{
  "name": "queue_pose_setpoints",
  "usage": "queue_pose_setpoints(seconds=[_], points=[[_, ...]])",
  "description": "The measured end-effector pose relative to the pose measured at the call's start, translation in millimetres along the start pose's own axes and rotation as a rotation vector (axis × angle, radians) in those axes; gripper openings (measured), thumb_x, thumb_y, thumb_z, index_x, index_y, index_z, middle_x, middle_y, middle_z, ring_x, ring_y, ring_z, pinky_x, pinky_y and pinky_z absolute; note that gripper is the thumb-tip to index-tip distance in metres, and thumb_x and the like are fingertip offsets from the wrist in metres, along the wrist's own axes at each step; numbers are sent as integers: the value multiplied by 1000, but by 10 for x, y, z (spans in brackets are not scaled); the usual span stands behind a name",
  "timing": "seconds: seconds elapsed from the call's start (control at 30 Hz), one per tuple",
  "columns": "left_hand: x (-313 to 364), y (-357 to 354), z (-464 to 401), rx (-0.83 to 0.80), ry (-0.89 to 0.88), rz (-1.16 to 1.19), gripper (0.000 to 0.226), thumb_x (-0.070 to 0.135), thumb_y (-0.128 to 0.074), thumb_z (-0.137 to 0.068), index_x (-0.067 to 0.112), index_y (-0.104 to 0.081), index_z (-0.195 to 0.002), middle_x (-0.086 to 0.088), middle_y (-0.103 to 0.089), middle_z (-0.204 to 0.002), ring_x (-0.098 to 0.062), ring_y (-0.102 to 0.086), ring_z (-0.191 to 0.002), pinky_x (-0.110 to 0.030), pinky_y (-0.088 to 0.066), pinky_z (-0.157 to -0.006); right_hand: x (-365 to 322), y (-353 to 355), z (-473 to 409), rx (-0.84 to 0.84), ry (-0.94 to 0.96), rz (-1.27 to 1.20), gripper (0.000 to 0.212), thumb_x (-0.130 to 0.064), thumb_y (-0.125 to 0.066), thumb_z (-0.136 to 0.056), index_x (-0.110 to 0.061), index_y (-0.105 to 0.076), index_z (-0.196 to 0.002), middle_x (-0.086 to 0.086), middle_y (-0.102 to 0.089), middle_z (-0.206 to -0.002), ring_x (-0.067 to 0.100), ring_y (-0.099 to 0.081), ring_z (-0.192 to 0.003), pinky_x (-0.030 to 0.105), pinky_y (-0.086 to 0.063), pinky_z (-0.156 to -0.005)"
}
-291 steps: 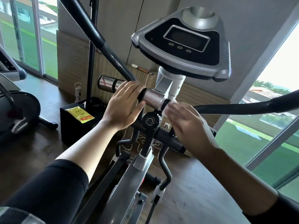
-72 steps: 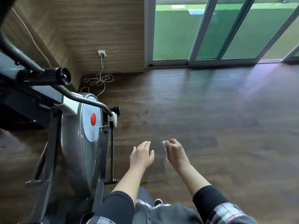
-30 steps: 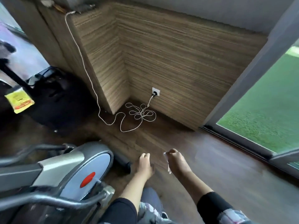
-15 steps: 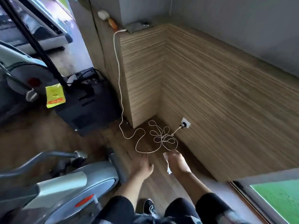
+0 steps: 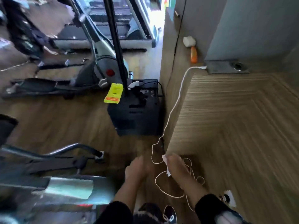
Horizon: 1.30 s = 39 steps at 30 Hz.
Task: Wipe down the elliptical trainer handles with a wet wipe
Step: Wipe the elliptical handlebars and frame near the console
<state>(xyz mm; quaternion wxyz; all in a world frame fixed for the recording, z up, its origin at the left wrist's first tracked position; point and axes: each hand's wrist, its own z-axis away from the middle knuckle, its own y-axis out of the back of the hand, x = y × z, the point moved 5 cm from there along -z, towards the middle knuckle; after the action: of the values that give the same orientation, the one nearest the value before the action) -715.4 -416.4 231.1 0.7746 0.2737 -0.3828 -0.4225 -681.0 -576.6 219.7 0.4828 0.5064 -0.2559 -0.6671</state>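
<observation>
Right hand (image 5: 176, 167): held low over the wooden floor (image 5: 64, 126), fingers pinching a white wet wipe (image 5: 166, 165). Left hand (image 5: 137, 168): just beside it, blurred; grip could not be told. Elliptical trainer (image 5: 48, 183): at the floor's lower left edge, apart from both hands. White cable (image 5: 174, 101): coiled beneath the hands.
</observation>
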Motion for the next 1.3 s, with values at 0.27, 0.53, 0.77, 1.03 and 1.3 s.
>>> queue_pose_setpoints(seconds=[0.27,0.53,0.77,1.03,1.3], points=[[-366,602,-603,127,268,129,47,34,-48,-92,18,-42,-136,-4,-47,-140,-23,-48,-128,-39,-43,-100,-821,83,-1113,-215,293,115,30,4,-47,-85,-14,-49,-62,-3,-43,-78,2,-44,-55,6,-30,-46],[-907,1491,-1522,177,374,187,52,33,-46,-93,17,-37,-142,-3,-41,-146,-23,-43,-133,-39,-41,-102,-1836,91,-2280,-132,609,191,24,-13,-42,-96,-4,-62,-107,-15,-43,-80,1,-45,-72,-2,-32,-58],[-1287,2161,-1995,231,426,235,57,35,-43,-94,20,-32,-147,1,-38,-150,-20,-44,-132,-37,-43,-97,-2684,113,-3037,-134,759,255,18,-7,-45,-94,-15,-61,-93,-11,-41,-83,10,-41,-84,18,-30,-71],[-1936,2760,-2604,300,573,335,48,39,-48,-92,21,-44,-137,2,-49,-137,-19,-49,-127,-36,-44,-97,-3685,14,-3913,-306,790,246,34,-3,-43,-94,-31,-50,-75,-19,-40,-74,-13,-44,-61,-5,-33,-61],[-2608,3504,-3174,383,772,457,41,32,-49,-95,21,-46,-134,1,-52,-137,-20,-51,-126,-36,-45,-100,-4899,-356,-4931,-520,900,465,29,0,-61,-72,-20,-42,-62,-6,-36,-51,-2,-35,-40,11,-25,-38]])
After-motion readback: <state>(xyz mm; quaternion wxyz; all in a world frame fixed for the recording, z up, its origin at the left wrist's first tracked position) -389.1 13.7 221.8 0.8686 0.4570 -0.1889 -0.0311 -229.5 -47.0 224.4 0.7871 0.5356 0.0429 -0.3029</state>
